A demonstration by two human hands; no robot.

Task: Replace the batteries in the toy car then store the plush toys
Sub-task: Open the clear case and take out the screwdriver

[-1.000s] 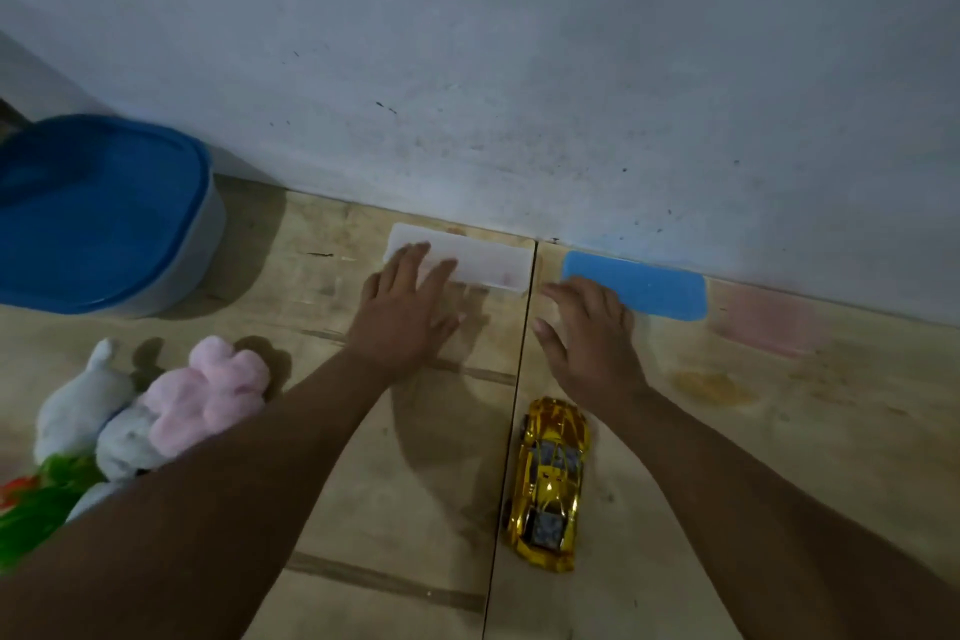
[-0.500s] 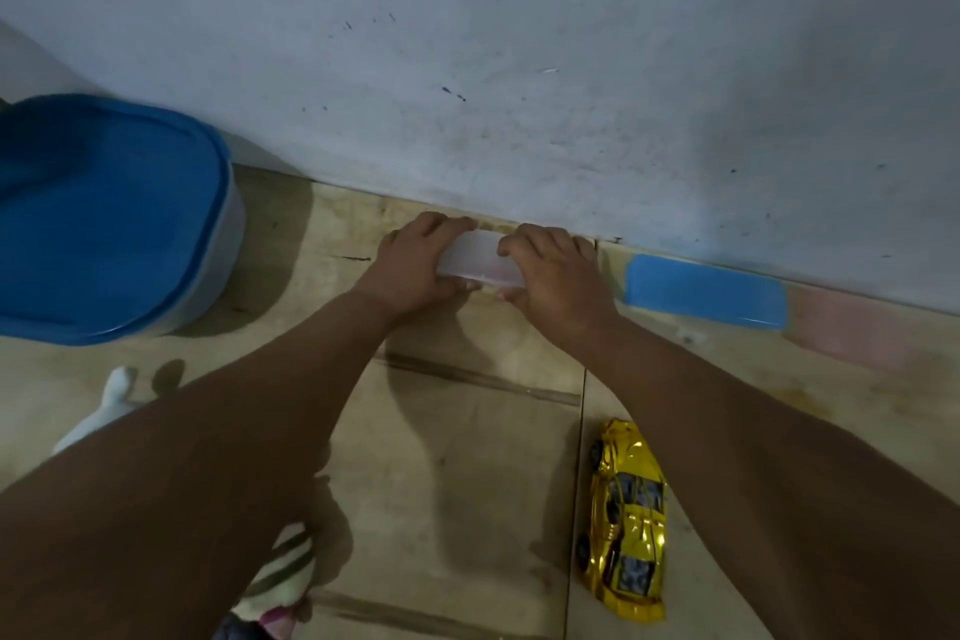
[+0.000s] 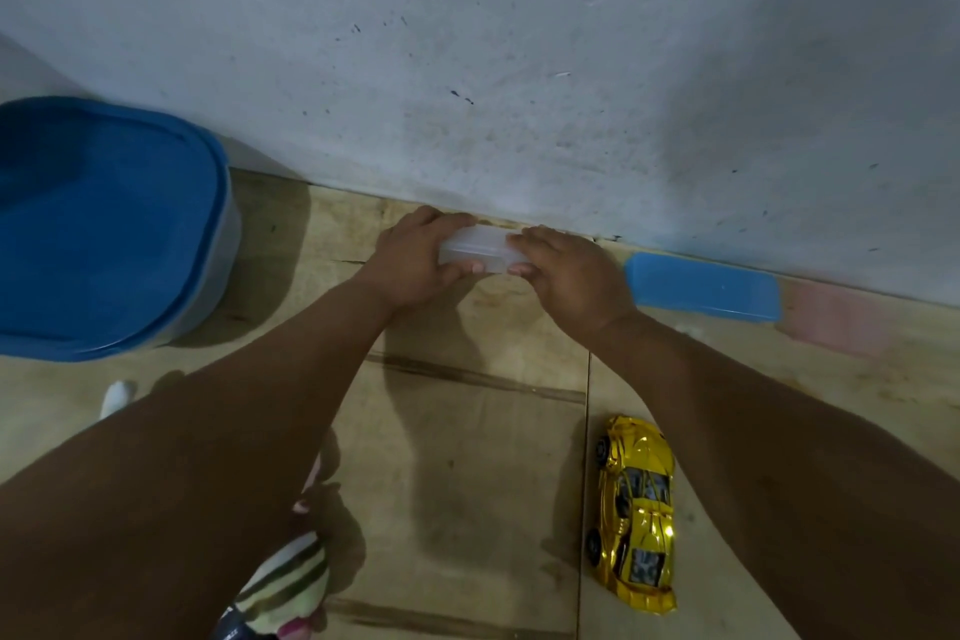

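We grip a small clear box (image 3: 475,252) at the far edge of the floor, right against the wall (image 3: 519,42): our left hand (image 3: 415,265) has its fingers curled over the box's left end with the thumb under it, and our right hand (image 3: 566,270) pinches its right end. The toy car (image 3: 635,512), shiny gold, lies on the floor well nearer us, beside our right forearm, touched by neither hand. A striped plush toy (image 3: 283,582) peeks out under our left forearm at the near edge; a blue-lidded tub (image 3: 104,224) stands at the far left, and a blue box (image 3: 701,286) lies along the wall just right of our right hand.
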